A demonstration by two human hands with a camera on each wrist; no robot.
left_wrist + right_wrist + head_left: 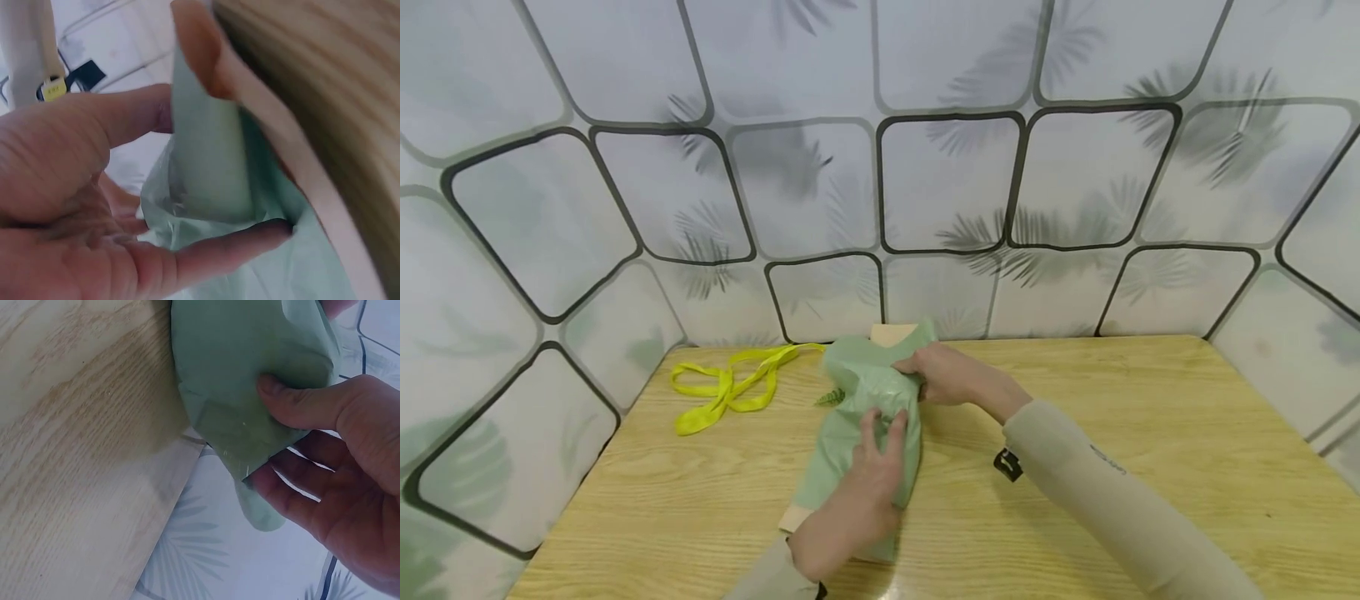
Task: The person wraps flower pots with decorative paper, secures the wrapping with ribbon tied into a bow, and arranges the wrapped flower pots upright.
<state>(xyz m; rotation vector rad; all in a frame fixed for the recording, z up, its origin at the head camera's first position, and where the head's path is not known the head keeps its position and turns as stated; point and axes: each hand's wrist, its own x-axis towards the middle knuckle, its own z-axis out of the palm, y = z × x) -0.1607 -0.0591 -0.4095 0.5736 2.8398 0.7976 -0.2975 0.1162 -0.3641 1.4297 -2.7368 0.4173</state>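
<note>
A soft pale green bag (880, 387) with cream edging and a printed fern stands creased at mid-table, its upper part bulging. My right hand (951, 375) pinches its upper right side, the thumb on the near face and the fingers behind, as the right wrist view also shows for the green bag (250, 381) and right hand (337, 444). Against the bag's front lies my left hand (861, 500), two fingers extended and spread over the bulge. Up close, the left hand (81, 206) has its thumb and a straight finger on either side of a raised green fold (212, 156).
Left of the bag, a yellow ribbon (726, 387) lies in loose loops, one end reaching the bag. The wooden table (1112, 417) meets patterned wall panels (955, 183) at the back and sides.
</note>
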